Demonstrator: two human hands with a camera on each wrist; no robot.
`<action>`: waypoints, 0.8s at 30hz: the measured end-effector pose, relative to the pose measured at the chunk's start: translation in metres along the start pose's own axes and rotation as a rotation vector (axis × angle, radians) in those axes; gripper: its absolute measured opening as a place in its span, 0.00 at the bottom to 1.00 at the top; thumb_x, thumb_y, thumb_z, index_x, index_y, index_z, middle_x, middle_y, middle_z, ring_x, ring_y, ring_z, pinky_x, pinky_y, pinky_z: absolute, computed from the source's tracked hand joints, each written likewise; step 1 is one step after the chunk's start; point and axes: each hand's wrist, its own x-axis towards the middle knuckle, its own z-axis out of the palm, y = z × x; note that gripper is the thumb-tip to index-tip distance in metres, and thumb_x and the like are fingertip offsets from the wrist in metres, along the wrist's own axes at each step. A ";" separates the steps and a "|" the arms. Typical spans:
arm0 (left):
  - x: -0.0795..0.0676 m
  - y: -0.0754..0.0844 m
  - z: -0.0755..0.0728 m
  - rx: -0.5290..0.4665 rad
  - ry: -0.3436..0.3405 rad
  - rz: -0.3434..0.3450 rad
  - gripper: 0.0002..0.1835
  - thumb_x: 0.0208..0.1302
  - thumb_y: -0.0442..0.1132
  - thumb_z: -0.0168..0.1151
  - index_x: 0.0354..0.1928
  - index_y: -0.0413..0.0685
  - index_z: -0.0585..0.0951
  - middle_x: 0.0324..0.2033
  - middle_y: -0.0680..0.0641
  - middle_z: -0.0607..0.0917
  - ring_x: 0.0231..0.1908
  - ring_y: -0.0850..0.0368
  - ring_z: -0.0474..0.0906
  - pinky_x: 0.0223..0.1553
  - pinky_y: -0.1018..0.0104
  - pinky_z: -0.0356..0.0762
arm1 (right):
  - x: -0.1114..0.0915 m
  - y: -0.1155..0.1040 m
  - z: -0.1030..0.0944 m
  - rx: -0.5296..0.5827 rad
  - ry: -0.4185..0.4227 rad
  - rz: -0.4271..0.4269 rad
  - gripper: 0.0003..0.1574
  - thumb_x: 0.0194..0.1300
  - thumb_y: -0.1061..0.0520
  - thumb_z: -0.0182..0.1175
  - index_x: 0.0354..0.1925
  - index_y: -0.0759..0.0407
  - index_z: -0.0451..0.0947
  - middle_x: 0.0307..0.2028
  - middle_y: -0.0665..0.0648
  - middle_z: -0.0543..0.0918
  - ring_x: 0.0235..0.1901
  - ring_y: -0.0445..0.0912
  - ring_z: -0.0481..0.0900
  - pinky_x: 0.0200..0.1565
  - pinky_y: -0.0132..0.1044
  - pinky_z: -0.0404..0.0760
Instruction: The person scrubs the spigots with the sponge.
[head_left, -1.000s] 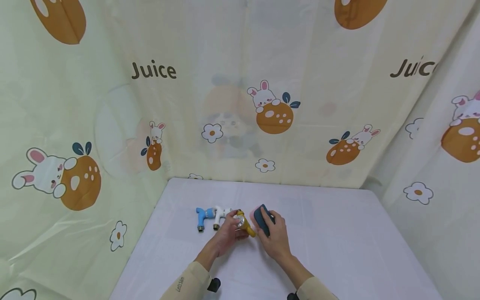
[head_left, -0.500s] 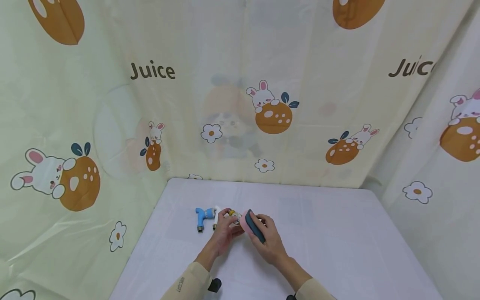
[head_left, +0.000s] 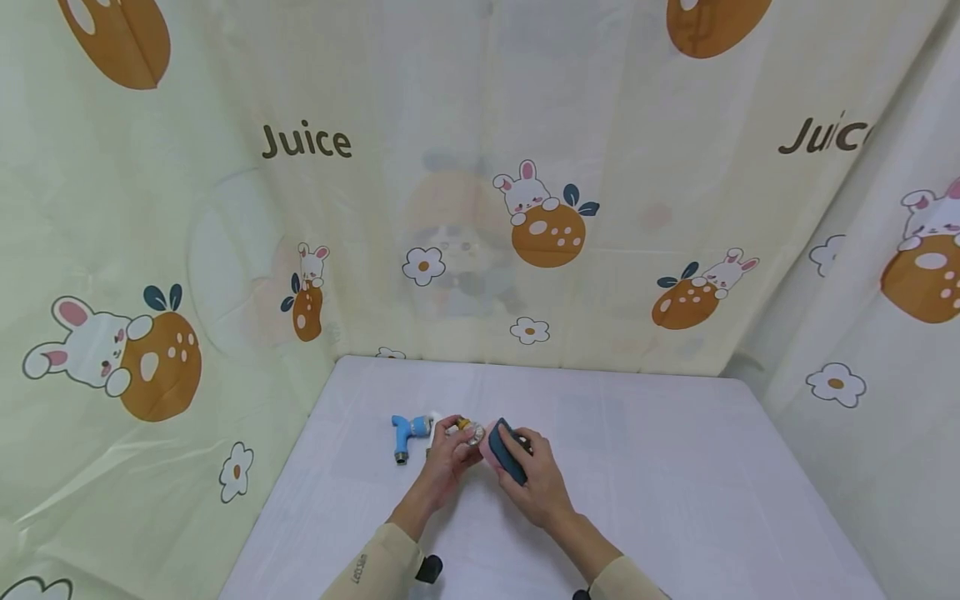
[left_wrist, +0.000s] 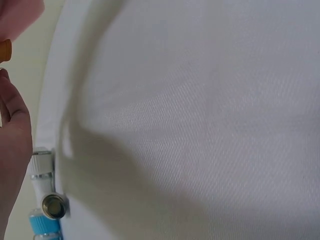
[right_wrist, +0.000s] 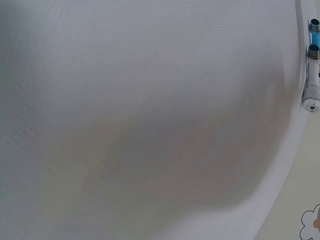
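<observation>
In the head view my left hand holds a yellow faucet with a clear knob, raised over the table. My right hand grips a sponge, dark blue on one face and pink on the other. Its pink face is turned to the faucet, right beside the knob; whether they touch I cannot tell. The left wrist view catches part of the left hand, an orange-yellow faucet end and the pink sponge side. Neither hand shows in the right wrist view.
A blue faucet lies on the white-covered table, left of the hands. Next to it a white faucet is mostly hidden behind the left hand in the head view. A printed curtain stands along the table's back and sides.
The sponge has moved left, closer to the faucet. The faucet has been turned, so its yellow lower end no longer shows in front. Since half a second ago both have shifted only slightly.
</observation>
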 end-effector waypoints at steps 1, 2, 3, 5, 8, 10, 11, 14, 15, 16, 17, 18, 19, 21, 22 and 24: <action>0.000 0.000 0.000 0.000 0.008 0.002 0.41 0.72 0.49 0.62 0.76 0.46 0.51 0.63 0.38 0.71 0.46 0.57 0.86 0.55 0.65 0.83 | 0.000 0.001 0.000 -0.011 -0.002 0.001 0.42 0.61 0.51 0.70 0.73 0.49 0.74 0.63 0.64 0.76 0.58 0.58 0.75 0.51 0.53 0.84; -0.001 0.000 0.001 0.002 0.017 0.009 0.41 0.72 0.48 0.62 0.76 0.44 0.51 0.64 0.36 0.69 0.44 0.58 0.86 0.53 0.65 0.84 | -0.001 0.002 0.000 -0.026 -0.006 0.006 0.42 0.60 0.52 0.70 0.72 0.48 0.74 0.62 0.64 0.76 0.57 0.58 0.76 0.50 0.53 0.84; -0.001 0.000 0.002 0.004 0.027 0.016 0.41 0.72 0.47 0.62 0.75 0.42 0.50 0.65 0.35 0.68 0.43 0.58 0.85 0.52 0.65 0.85 | -0.001 0.003 -0.001 -0.041 -0.008 0.010 0.42 0.59 0.52 0.70 0.72 0.48 0.75 0.62 0.65 0.76 0.57 0.59 0.76 0.50 0.53 0.83; -0.002 0.000 0.005 0.017 0.042 0.030 0.42 0.71 0.45 0.63 0.75 0.40 0.50 0.68 0.32 0.65 0.41 0.59 0.85 0.50 0.65 0.85 | -0.002 0.006 -0.001 -0.068 -0.016 0.024 0.42 0.58 0.52 0.71 0.71 0.48 0.76 0.62 0.65 0.77 0.55 0.59 0.76 0.50 0.54 0.83; -0.002 0.000 0.006 0.030 0.049 0.059 0.43 0.70 0.43 0.63 0.75 0.39 0.47 0.73 0.29 0.60 0.40 0.60 0.86 0.48 0.63 0.86 | -0.003 0.009 -0.002 -0.100 -0.038 0.055 0.42 0.58 0.52 0.71 0.71 0.45 0.75 0.62 0.65 0.77 0.55 0.58 0.76 0.50 0.53 0.81; -0.002 0.000 0.005 0.044 0.048 0.054 0.44 0.70 0.42 0.62 0.77 0.40 0.47 0.73 0.28 0.59 0.40 0.60 0.86 0.49 0.63 0.86 | -0.003 0.011 -0.003 -0.111 -0.049 0.068 0.42 0.58 0.51 0.71 0.72 0.45 0.75 0.62 0.65 0.77 0.55 0.59 0.76 0.50 0.53 0.81; -0.002 0.000 0.004 0.051 0.045 0.051 0.44 0.70 0.42 0.62 0.77 0.39 0.47 0.73 0.28 0.59 0.41 0.59 0.86 0.50 0.62 0.86 | -0.003 0.012 -0.004 -0.115 -0.051 0.072 0.42 0.58 0.51 0.71 0.72 0.44 0.75 0.62 0.65 0.77 0.55 0.59 0.76 0.50 0.53 0.81; -0.003 0.000 0.002 0.088 0.032 0.032 0.42 0.70 0.42 0.62 0.77 0.37 0.52 0.70 0.28 0.63 0.42 0.59 0.86 0.53 0.60 0.86 | -0.002 0.014 -0.005 -0.129 -0.042 0.073 0.42 0.58 0.52 0.70 0.71 0.45 0.76 0.62 0.65 0.77 0.54 0.59 0.76 0.50 0.53 0.80; -0.003 0.000 0.002 0.099 0.027 0.024 0.41 0.70 0.42 0.63 0.76 0.36 0.53 0.69 0.29 0.65 0.43 0.59 0.86 0.54 0.59 0.85 | -0.002 0.014 -0.005 -0.133 -0.034 0.073 0.42 0.57 0.53 0.70 0.71 0.46 0.76 0.62 0.66 0.77 0.54 0.59 0.76 0.49 0.53 0.79; -0.003 0.000 0.001 0.105 0.025 0.018 0.41 0.70 0.42 0.63 0.76 0.35 0.54 0.68 0.30 0.67 0.43 0.58 0.86 0.56 0.59 0.85 | -0.002 0.014 -0.005 -0.137 -0.026 0.074 0.42 0.57 0.53 0.70 0.71 0.46 0.76 0.62 0.66 0.77 0.54 0.60 0.76 0.49 0.53 0.79; -0.003 0.000 0.001 0.105 0.022 0.016 0.41 0.70 0.42 0.64 0.75 0.34 0.55 0.66 0.31 0.68 0.44 0.58 0.86 0.56 0.58 0.85 | -0.002 0.015 -0.005 -0.138 -0.016 0.076 0.42 0.57 0.53 0.69 0.71 0.47 0.76 0.62 0.67 0.77 0.54 0.60 0.76 0.49 0.53 0.79; -0.003 0.000 0.001 0.103 0.023 0.015 0.41 0.70 0.42 0.64 0.75 0.34 0.55 0.65 0.31 0.70 0.44 0.58 0.86 0.57 0.59 0.85 | -0.002 0.015 -0.005 -0.135 -0.007 0.080 0.42 0.58 0.54 0.69 0.71 0.48 0.76 0.63 0.67 0.77 0.54 0.60 0.76 0.49 0.53 0.79; -0.002 0.000 0.001 0.100 0.027 0.016 0.41 0.69 0.42 0.65 0.74 0.33 0.56 0.63 0.32 0.72 0.45 0.58 0.86 0.57 0.59 0.84 | -0.002 0.015 -0.005 -0.129 0.002 0.085 0.42 0.58 0.54 0.69 0.72 0.49 0.75 0.63 0.67 0.77 0.54 0.60 0.76 0.49 0.53 0.79; -0.001 0.000 0.000 0.090 0.044 0.016 0.40 0.69 0.42 0.67 0.73 0.32 0.57 0.61 0.34 0.75 0.45 0.59 0.86 0.57 0.60 0.84 | -0.002 0.015 -0.004 -0.115 0.016 0.093 0.43 0.59 0.54 0.69 0.73 0.49 0.74 0.64 0.67 0.76 0.56 0.60 0.75 0.51 0.53 0.79; 0.000 0.000 0.000 0.088 0.051 0.021 0.41 0.69 0.43 0.67 0.73 0.31 0.58 0.60 0.34 0.76 0.45 0.59 0.85 0.57 0.61 0.84 | -0.002 0.014 -0.004 -0.099 0.024 0.094 0.43 0.60 0.54 0.69 0.73 0.50 0.73 0.65 0.67 0.75 0.56 0.60 0.75 0.51 0.53 0.80; 0.000 -0.001 0.000 0.085 0.067 0.026 0.41 0.69 0.44 0.69 0.72 0.30 0.59 0.58 0.35 0.78 0.46 0.59 0.85 0.57 0.63 0.84 | -0.002 0.013 -0.004 -0.067 0.035 0.091 0.43 0.63 0.53 0.69 0.75 0.49 0.71 0.66 0.67 0.74 0.57 0.59 0.74 0.52 0.54 0.81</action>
